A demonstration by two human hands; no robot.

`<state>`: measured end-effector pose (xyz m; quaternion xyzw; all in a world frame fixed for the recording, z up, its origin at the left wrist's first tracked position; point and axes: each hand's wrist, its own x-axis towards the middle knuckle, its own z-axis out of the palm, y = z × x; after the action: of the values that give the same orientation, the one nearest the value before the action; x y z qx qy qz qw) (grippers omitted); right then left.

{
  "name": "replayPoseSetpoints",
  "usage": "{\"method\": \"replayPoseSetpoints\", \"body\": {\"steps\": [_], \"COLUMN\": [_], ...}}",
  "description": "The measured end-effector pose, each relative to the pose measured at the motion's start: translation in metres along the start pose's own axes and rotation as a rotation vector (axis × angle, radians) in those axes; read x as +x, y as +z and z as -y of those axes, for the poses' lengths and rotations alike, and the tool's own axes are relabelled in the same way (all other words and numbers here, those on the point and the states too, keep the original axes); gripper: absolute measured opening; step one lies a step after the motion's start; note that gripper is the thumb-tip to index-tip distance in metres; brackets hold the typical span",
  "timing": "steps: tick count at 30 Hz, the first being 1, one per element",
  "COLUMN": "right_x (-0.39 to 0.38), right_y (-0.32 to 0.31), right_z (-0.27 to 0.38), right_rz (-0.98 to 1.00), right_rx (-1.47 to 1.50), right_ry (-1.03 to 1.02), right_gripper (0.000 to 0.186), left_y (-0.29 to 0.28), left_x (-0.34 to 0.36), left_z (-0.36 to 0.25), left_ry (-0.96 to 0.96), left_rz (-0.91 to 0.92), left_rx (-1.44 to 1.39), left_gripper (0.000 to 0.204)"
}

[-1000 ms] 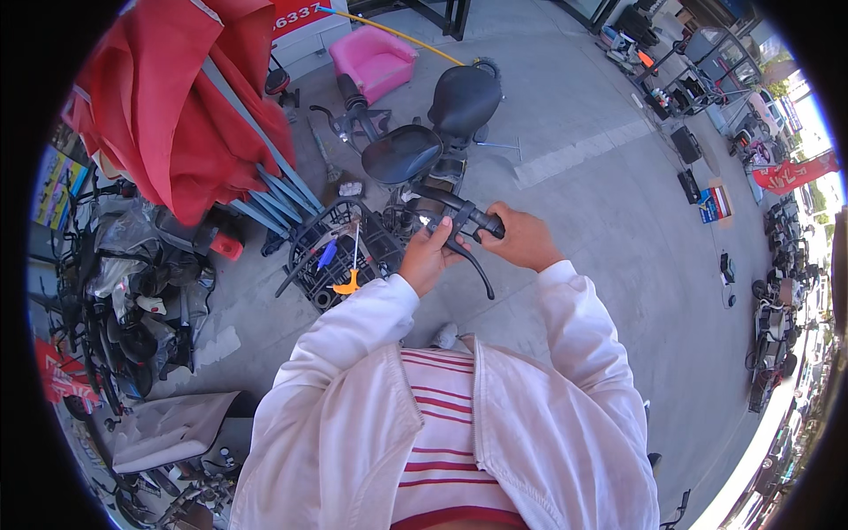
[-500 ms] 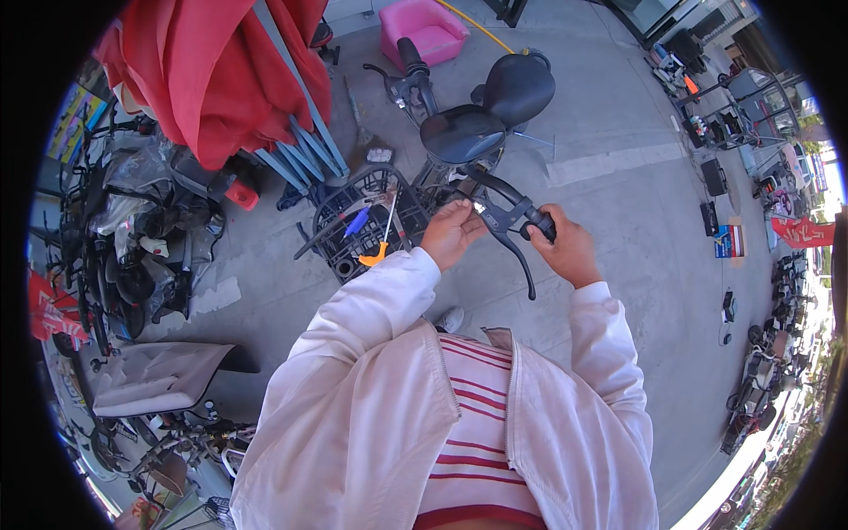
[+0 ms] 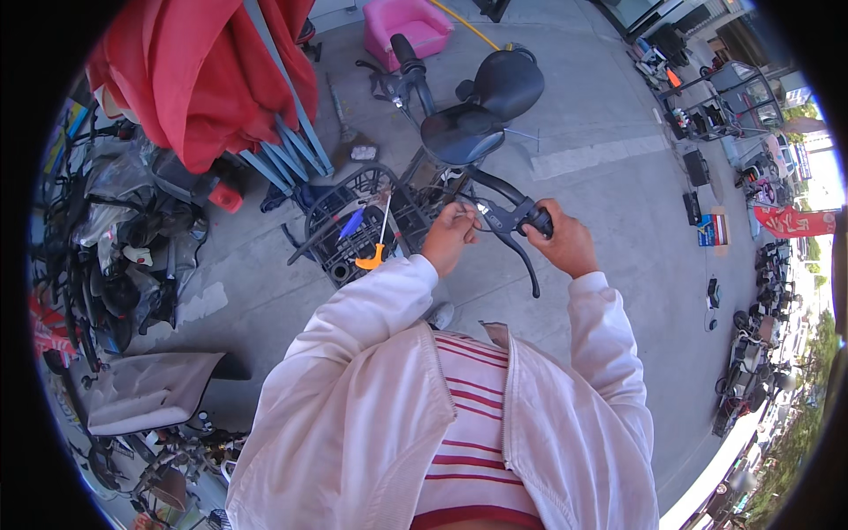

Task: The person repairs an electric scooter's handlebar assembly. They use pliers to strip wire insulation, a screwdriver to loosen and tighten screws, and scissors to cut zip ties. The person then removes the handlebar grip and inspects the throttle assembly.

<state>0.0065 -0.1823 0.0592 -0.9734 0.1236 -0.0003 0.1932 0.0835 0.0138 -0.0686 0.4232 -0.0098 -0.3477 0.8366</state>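
Observation:
My right hand [image 3: 563, 238] is wrapped round the black handlebar grip [image 3: 538, 223] of a small bike. Beside it, the black brake lever [image 3: 523, 256] points down toward me from its clamp on the handlebar [image 3: 496, 183]. Close to the lever's inner end, my left hand [image 3: 450, 237] is closed in a pinch; a thin brake cable seems to be at its fingertips, partly hidden by them. In the black front rack [image 3: 329, 231] lie a yellow-handled T-shaped tool [image 3: 371, 258] with a long metal shaft and a blue-handled tool [image 3: 352, 224].
A black seat [image 3: 509, 86] and rounded black part [image 3: 462, 134] are beyond the handlebar. A folded red canopy [image 3: 203, 79] stands far left, above piled parts [image 3: 132, 230]. A pink armchair [image 3: 408, 31] is at the back. Parked bikes [image 3: 751, 353] line the right.
The view has shifted slightly. My left fingers have curled tighter into a pinch beside the brake lever. My right hand keeps its hold on the grip.

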Motion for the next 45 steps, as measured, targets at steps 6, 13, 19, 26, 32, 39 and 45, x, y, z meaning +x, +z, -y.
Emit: {"method": "replayPoseSetpoints", "body": {"steps": [6,13,19,26,32,39,45], "right_x": [-0.001,0.002,-0.002,-0.014,-0.017,-0.017,-0.018], "right_y": [-0.001,0.001,0.001,-0.009,-0.005,-0.004,-0.006], "right_z": [0.005,-0.006,-0.005,-0.009,-0.012,-0.01,-0.006], "right_rz": [-0.025,-0.033,-0.055,-0.073,-0.078,-0.058,-0.064], "right_rx": [-0.013,0.0,0.011,0.048,0.067,0.06,0.096], "right_ry": [0.002,-0.028,-0.033,-0.014,0.024,0.06,0.067], "right_gripper": [0.037,0.037,0.034,0.029,0.029,0.03,0.031], "left_y": [-0.007,-0.005,-0.006,-0.001,-0.009,-0.06,-0.049], "left_x": [0.007,-0.004,0.001,0.017,0.004,0.018,0.022], "left_z": [-0.01,-0.007,0.0,0.002,-0.007,-0.008,-0.028], "left_ry": [-0.019,0.047,0.012,-0.103,-0.144,0.372,0.451], "left_rz": [-0.011,0.013,-0.007,0.028,-0.079,-0.489,-0.21], "left_rx": [0.004,0.209,0.294,0.084,-0.015,0.965,1.112], "left_gripper": [0.016,0.022,0.022,0.016,0.017,0.037,0.038]}}
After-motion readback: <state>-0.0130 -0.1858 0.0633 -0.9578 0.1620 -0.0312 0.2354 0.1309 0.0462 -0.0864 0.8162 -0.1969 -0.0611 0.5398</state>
